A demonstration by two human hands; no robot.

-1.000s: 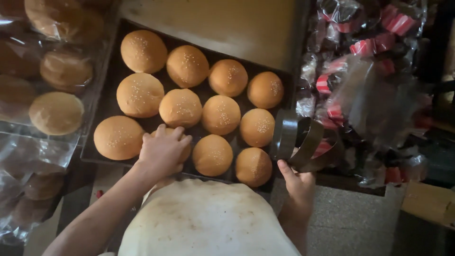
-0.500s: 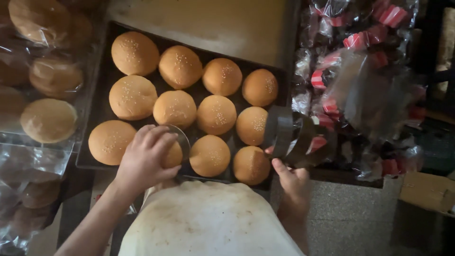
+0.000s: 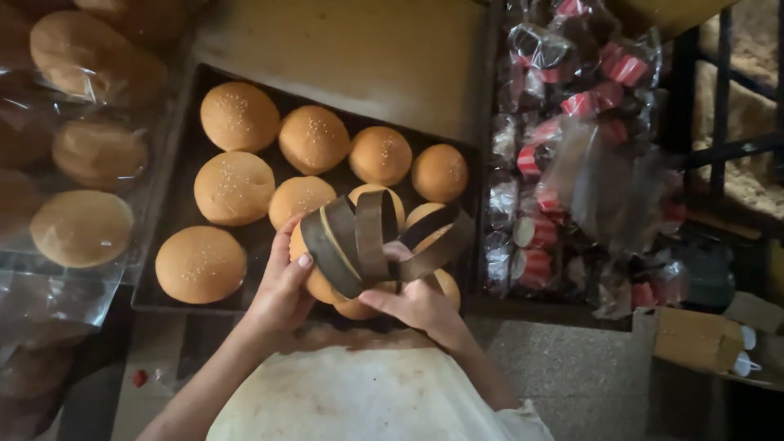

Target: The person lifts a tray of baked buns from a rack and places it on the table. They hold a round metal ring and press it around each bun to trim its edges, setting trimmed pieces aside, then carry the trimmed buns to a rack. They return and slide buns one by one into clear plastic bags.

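A dark baking tray (image 3: 166, 200) holds several round sesame buns, such as a bun (image 3: 200, 264) at its front left corner. Over the tray's front edge both hands grip a bunch of dark metal baking rings (image 3: 359, 237), which are fanned out and tilted. My left hand (image 3: 282, 286) clasps the left ring with the thumb on its outer face. My right hand (image 3: 416, 300) grips the rings from below and to the right. The rings and hands hide parts of the front buns (image 3: 359, 309).
Bagged buns in clear plastic (image 3: 82, 229) lie to the left of the tray. A wooden board (image 3: 367, 57) lies behind it. Clear packets of small red-cupped cakes (image 3: 572, 106) are piled on the right. A cardboard box (image 3: 694, 339) sits at the lower right on a grey counter (image 3: 572, 376).
My left hand has lifted a ring off a front bun. My right hand has brought its rings from the tray's right edge to the middle. Both hands now hold them together.
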